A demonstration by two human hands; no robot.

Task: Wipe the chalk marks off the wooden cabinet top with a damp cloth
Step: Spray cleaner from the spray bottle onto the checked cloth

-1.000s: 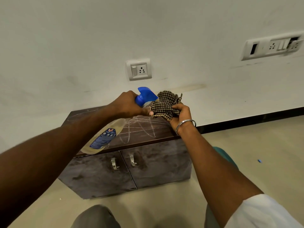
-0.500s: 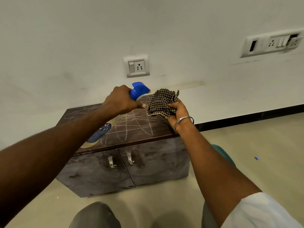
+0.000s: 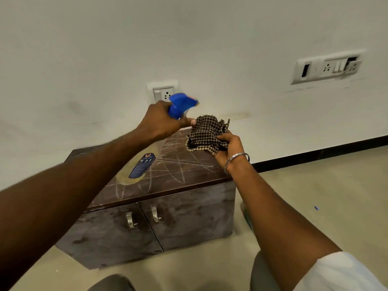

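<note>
1. Above the far right part of the cabinet top (image 3: 168,175), your right hand (image 3: 228,147) has its fingers bunched tight around a crumpled checked cloth (image 3: 206,133), held in the air clear of the wood.
2. Just left of the cloth, your left hand (image 3: 161,120) is wrapped firmly round the neck of a spray bottle (image 3: 142,166). Its blue trigger head (image 3: 180,103) points right toward the cloth, nearly touching it, and the clear body slants down and left over the cabinet.
3. Whether your finger is squeezing the trigger cannot be told; the head is blurred and no spray shows.
4. The step in hand looks like wetting the cloth, so you are early in the job: the preparation is under way and the wiping itself has not begun.
5. The chalk marks (image 3: 178,162) are all there. Pale loops and crossing lines run over the dark top from the near left edge to the far right corner, with no cleaned patch visible.
6. What is left, by this reading: finish dampening, put the bottle aside somewhere off the top, then bring the cloth down and wipe the whole surface.
7. The two doors with metal handles (image 3: 143,219) on the near face are shut and play no part.
</note>
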